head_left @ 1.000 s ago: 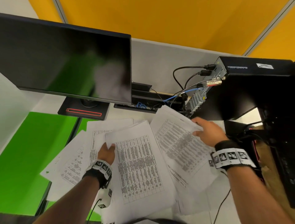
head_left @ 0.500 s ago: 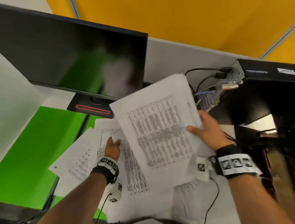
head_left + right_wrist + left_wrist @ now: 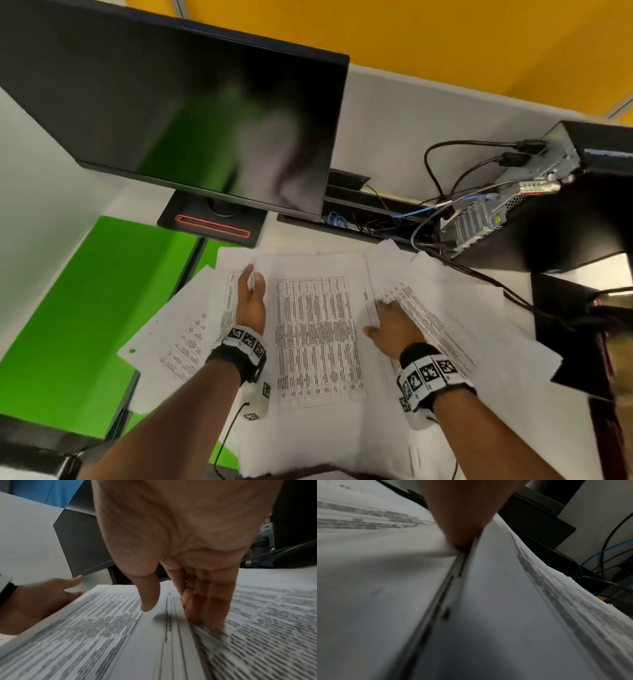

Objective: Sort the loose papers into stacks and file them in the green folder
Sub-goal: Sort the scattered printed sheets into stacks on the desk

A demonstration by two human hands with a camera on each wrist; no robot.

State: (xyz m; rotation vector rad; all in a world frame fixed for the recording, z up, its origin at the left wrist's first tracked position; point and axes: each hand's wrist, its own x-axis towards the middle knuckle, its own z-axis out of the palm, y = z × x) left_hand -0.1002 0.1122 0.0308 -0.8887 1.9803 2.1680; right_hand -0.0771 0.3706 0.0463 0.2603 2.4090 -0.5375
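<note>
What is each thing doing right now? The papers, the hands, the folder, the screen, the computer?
Middle stack: flat, squared between both hands.
Loose papers: scattered, overlapping.
Left hand: fingers straight against stack's left edge.
Right hand: fingers straight against its right edge.
Green folder: lying open, partly covered.
Screen: dark.
Computer: cables plugged in.

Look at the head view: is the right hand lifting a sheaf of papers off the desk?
No: the right hand lies with straight fingers on the papers, which rest flat on the desk.

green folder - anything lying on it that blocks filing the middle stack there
Yes. Loose papers overlap the green folder along its right edge, between it and the middle stack that the left hand and right hand touch. The rest looks bare.
</note>
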